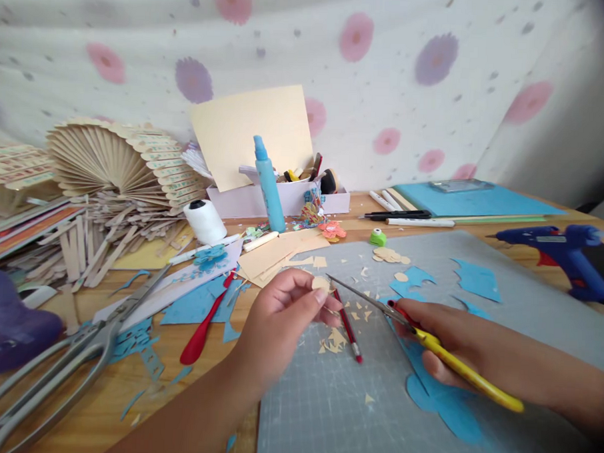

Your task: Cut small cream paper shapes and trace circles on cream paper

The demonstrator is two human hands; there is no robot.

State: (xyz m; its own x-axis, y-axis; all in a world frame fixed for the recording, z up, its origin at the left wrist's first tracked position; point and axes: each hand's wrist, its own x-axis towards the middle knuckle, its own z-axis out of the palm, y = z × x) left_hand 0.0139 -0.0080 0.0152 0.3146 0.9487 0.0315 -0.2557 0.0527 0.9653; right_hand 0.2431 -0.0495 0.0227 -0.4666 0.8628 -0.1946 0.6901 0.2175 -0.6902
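My left hand (pixel 281 316) pinches a small round cream paper piece (pixel 321 283) between thumb and fingers above the grey cutting mat (pixel 354 416). My right hand (pixel 440 343) grips scissors (pixel 378 306) with red and yellow handles. Their slim blades point left, with the tips right at the paper piece. Cream paper scraps (pixel 334 340) lie on the mat under the hands, beside a red pencil (pixel 346 324). Blue paper cutouts (pixel 439 406) sit beneath my right wrist.
Large grey shears (pixel 66 360) lie at the front left. A blue glue bottle (pixel 267 185), a white box of supplies (pixel 293 196), a white thread spool (pixel 205 221) and folded paper fans (pixel 119 162) stand behind. A blue glue gun (pixel 566 255) rests at the right, with pens (pixel 407 218) near blue sheets.
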